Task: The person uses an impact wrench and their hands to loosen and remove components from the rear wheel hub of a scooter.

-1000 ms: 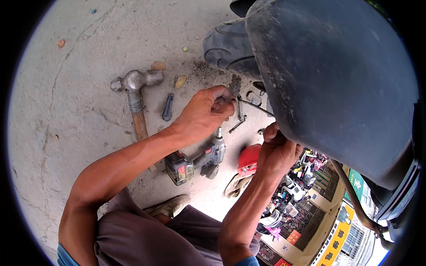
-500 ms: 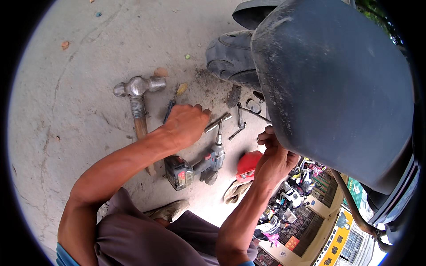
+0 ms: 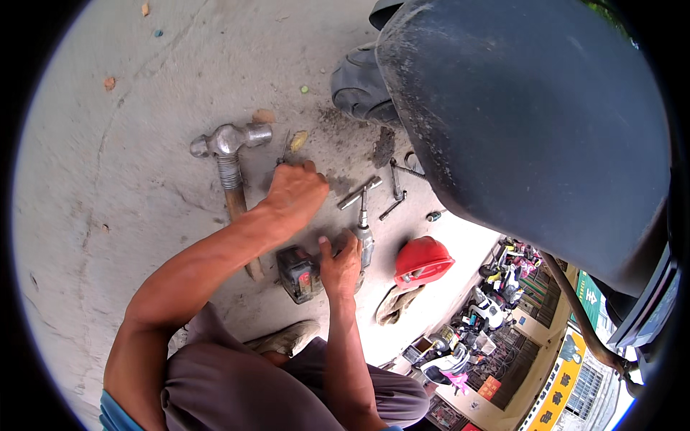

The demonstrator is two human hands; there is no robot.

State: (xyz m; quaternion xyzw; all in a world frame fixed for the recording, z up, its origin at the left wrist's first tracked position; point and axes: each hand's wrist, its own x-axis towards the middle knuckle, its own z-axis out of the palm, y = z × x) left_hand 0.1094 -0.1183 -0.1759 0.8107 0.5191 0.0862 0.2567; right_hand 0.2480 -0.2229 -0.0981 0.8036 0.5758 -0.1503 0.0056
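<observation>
My left hand (image 3: pixel 298 192) is closed over the dark handle of a screwdriver, whose thin shaft (image 3: pixel 286 146) sticks out beyond the knuckles; its fingertips are hidden. Left of it lies a ball-peen hammer (image 3: pixel 228 154) with a wire-bound wooden handle. My right hand (image 3: pixel 341 266) lies over the grip of a cordless impact driver, its fingers bent down around it and its thumb apart. The driver's dark battery (image 3: pixel 298 275) shows left of that hand, resting on the ground. A metal T-shaped socket bar (image 3: pixel 359 192) lies at the driver's nose.
A scooter's dark body panel (image 3: pixel 525 136) fills the right side, with its tyre (image 3: pixel 365 85) behind. Past my right hand are a hinged metal tool (image 3: pixel 397 188), a small dark cylinder (image 3: pixel 433 215) and a red rounded container (image 3: pixel 424 260). Parked scooters (image 3: pixel 474 316) stand farther right.
My right hand has left the edge of the scooter panel and come down left onto the impact driver. My left hand has shifted slightly left over the screwdriver. The view has turned a little.
</observation>
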